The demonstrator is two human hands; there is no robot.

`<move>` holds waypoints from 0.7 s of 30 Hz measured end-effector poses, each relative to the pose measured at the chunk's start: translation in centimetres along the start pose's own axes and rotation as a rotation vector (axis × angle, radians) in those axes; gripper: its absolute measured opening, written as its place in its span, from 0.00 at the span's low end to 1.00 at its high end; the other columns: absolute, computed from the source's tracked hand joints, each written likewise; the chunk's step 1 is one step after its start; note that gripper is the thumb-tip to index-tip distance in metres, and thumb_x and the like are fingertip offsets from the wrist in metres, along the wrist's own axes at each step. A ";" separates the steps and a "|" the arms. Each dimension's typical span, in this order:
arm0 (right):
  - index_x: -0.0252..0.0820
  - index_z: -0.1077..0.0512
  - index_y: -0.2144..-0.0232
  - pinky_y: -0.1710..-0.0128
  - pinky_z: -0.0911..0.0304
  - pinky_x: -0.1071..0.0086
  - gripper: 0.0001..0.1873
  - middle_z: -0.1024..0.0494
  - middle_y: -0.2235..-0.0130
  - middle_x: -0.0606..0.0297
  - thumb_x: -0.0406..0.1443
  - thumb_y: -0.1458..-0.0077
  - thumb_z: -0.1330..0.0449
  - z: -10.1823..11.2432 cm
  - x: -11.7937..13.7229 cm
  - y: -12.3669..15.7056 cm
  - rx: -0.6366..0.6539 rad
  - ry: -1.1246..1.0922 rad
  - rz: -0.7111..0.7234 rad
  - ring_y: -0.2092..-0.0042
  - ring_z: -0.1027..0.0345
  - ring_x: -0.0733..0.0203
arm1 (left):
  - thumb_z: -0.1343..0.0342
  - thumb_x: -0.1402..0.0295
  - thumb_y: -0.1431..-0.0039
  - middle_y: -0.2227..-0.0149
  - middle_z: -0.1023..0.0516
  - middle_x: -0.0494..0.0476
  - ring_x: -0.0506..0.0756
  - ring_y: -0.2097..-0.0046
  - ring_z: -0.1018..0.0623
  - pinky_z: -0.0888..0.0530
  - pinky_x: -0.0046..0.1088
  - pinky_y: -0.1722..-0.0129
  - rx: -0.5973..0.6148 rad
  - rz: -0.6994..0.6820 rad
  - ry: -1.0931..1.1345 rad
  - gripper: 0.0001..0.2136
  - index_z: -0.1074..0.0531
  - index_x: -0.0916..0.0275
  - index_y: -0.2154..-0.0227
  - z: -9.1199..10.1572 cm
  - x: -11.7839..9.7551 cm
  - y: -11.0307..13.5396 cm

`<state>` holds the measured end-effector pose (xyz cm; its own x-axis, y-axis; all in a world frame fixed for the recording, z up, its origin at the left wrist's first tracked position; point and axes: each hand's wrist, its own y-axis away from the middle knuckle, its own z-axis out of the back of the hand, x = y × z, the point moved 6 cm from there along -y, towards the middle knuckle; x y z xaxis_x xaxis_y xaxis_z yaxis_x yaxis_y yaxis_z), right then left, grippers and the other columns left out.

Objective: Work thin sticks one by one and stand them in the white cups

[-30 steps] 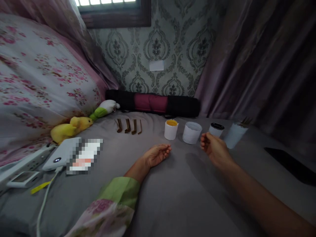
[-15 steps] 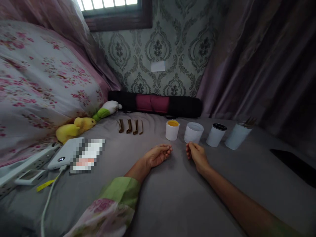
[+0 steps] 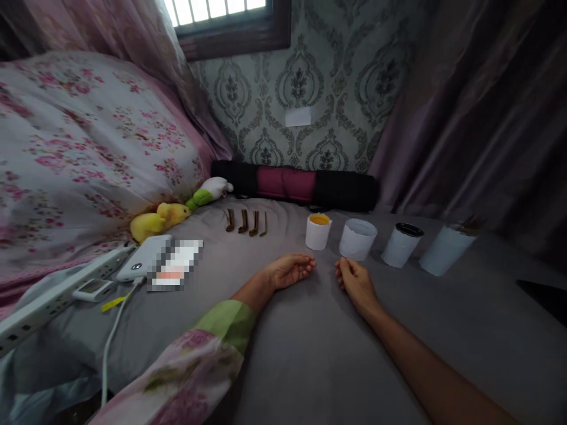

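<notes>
My left hand [image 3: 292, 271] rests on the grey sheet [image 3: 305, 360], palm partly turned up. Its fingers are loosely bent with gaps between them, and it holds nothing. Across a short gap, my right hand [image 3: 357, 283] lies with its fingers curled in and the thumb against them; nothing shows in it. Just beyond the hands stands a white cup with a yellow inside [image 3: 317, 233]. Right of it are a wider white container [image 3: 358, 241], a white cylinder with a dark rim [image 3: 401, 247] and a taller pale cylinder [image 3: 445, 251] holding thin brown sticks [image 3: 472, 224].
Small bent brown pieces [image 3: 242, 222] lie in a row at the back left. Farther left are yellow plush toys [image 3: 148, 226], a white power bank [image 3: 145, 258] with a cable, and a power strip [image 3: 66, 298]. A black and maroon roll [image 3: 287, 184] lies along the wall.
The view has swung left, so the surroundings appear farther right. The left hand has turned slightly and its fingers look a little straighter. Both hands stay on the sheet, and the containers have not moved.
</notes>
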<state>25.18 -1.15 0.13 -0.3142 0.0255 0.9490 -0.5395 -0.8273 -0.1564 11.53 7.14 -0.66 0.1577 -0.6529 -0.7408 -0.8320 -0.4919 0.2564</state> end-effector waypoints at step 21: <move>0.38 0.33 0.74 0.80 0.47 0.75 0.19 0.32 0.79 0.65 0.45 0.47 0.55 0.2 0.1 -0.2 -0.020 0.100 0.081 0.79 0.39 0.67 | 0.51 0.76 0.50 0.78 0.30 0.53 0.44 0.80 0.31 0.35 0.17 0.81 -0.771 -0.195 -0.913 0.02 0.34 0.68 0.73 8.0 -10.3 1.6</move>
<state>25.41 -1.10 0.28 -0.4329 0.0157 0.9013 -0.5242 -0.8178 -0.2376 4.26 17.70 2.41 -0.4472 -0.0353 -0.8938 -0.2515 -0.9540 0.1635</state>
